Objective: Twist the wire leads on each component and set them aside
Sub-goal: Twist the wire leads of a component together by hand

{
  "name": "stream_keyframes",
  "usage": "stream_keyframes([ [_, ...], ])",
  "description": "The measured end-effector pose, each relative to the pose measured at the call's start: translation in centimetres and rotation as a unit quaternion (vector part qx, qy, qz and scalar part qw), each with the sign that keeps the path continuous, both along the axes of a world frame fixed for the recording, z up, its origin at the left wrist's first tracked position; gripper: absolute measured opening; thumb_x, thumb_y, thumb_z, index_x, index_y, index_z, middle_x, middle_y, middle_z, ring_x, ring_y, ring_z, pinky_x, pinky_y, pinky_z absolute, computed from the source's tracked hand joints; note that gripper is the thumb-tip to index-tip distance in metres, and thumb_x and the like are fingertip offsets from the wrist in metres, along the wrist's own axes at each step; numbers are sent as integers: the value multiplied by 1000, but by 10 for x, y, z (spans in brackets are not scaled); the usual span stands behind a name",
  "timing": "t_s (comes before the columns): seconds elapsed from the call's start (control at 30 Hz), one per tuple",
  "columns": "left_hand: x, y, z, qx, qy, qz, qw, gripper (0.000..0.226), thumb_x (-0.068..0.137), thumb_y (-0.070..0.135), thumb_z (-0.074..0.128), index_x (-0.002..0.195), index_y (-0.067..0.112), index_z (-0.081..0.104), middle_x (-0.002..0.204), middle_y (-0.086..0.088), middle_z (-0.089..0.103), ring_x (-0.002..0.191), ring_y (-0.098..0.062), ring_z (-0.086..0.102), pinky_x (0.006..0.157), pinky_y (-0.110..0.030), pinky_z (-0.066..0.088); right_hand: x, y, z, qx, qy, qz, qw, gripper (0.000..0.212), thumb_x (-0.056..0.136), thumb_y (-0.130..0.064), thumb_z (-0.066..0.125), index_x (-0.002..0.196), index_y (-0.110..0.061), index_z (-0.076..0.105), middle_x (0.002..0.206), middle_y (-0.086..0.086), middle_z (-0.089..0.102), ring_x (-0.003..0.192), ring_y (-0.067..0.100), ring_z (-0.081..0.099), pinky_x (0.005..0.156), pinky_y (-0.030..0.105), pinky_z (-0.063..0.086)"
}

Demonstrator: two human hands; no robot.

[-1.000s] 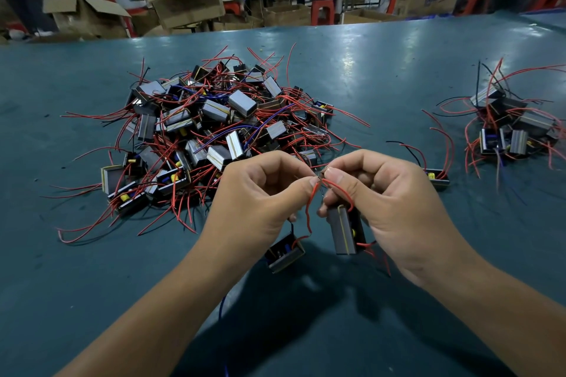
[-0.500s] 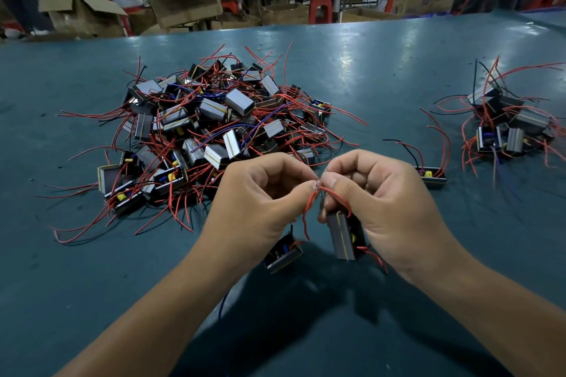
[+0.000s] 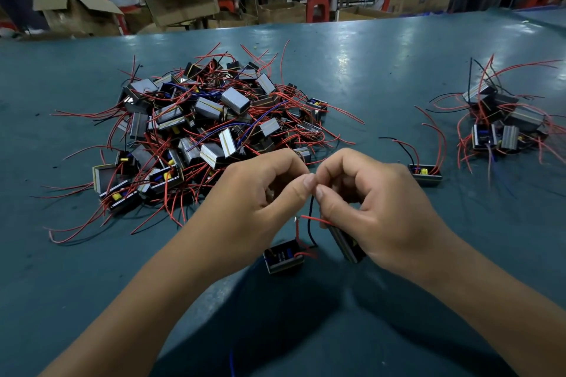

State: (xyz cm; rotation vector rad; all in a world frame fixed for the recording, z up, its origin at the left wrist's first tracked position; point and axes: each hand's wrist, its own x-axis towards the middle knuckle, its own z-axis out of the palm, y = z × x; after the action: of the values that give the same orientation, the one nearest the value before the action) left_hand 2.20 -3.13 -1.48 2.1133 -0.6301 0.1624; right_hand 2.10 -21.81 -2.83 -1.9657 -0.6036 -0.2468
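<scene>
Above a teal tabletop (image 3: 382, 76), the left hand (image 3: 260, 202) and right hand (image 3: 382, 208) each pinch, in a narrow grip, seemingly the thin black wire lead (image 3: 311, 223) of a small black boxy component (image 3: 283, 255) below them.

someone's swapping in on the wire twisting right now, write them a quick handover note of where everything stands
Left hand and right hand pinch the tip of a thin black wire lead between thumb and forefinger. The right hand also holds a small grey box component. A second small black box component hangs just below the hands.
Done: a small pile of components at far right, one lone component nearer.
Left: finish this twist, set it aside, then work through the big pile of red-wired components on the teal table.
</scene>
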Motion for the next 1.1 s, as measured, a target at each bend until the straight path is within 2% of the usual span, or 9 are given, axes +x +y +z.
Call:
stream_keyframes([
  [0.17,2,7,4,32,21,-21,999,21,96,42,53,84,27,60,65,11,53,54,-6,42,50,-18,35,2,-1,0,-19,-1,11,1000,6,90,-24,60,85,-26,58,64,-4,65,57,19,64,59,44,50],
  [0.3,2,2,2,-75,143,-76,984,19,88,31,70,89,12,66,71,6,65,59,-3,54,55,-13,42,6,-4,1,33,49,4,998,6,88,-25,60,83,-23,60,65,5,65,60,22,66,65,52,55],
  [0.4,1,-5,-4,-139,179,-67,972,18,83,20,72,91,4,67,71,0,70,54,-2,54,52,-11,42,7,-4,1,53,60,6,997,7,88,-24,59,82,-21,60,67,9,64,61,15,67,64,41,59],
  [0.53,2,-7,-8,-141,146,-36,978,3,93,5,68,90,5,69,65,5,68,55,1,57,52,-10,42,8,-5,0,45,68,1,997,4,87,-26,58,84,-23,60,69,11,65,65,36,62,64,56,53],
  [0.67,2,-10,-9,-142,148,-33,978,9,95,3,64,87,6,68,68,2,69,57,-7,56,54,-14,43,8,-4,0,71,99,18,992,7,87,-23,58,80,-21,60,67,3,68,61,18,66,65,45,58],
  [0.8,2,-13,-12,-206,172,-4,963,10,87,20,67,81,12,70,69,-19,64,58,-18,51,52,-25,42,9,-3,1,83,103,17,991,6,87,-23,59,82,-20,61,65,4,66,59,15,63,58,32,53],
  [0.87,2,-15,-13,-237,184,3,954,9,83,19,66,78,14,71,65,-12,62,57,-16,51,51,-24,43,8,-2,2,93,106,19,990,7,87,-24,60,83,-19,62,66,2,66,59,12,63,58,24,51],
  [1.03,3,-16,-14,-248,158,23,955,9,85,16,66,78,10,71,60,1,60,53,-13,49,50,-22,42,7,-2,3,97,89,5,991,12,95,-15,65,83,-20,65,69,8,68,62,14,62,60,27,50],
  [1.1,3,-16,-15,-246,145,32,958,13,90,9,68,77,9,70,59,2,59,53,-11,50,51,-22,42,7,-2,3,113,105,9,988,14,95,-10,64,84,-18,67,68,6,69,62,12,62,57,20,49],
])
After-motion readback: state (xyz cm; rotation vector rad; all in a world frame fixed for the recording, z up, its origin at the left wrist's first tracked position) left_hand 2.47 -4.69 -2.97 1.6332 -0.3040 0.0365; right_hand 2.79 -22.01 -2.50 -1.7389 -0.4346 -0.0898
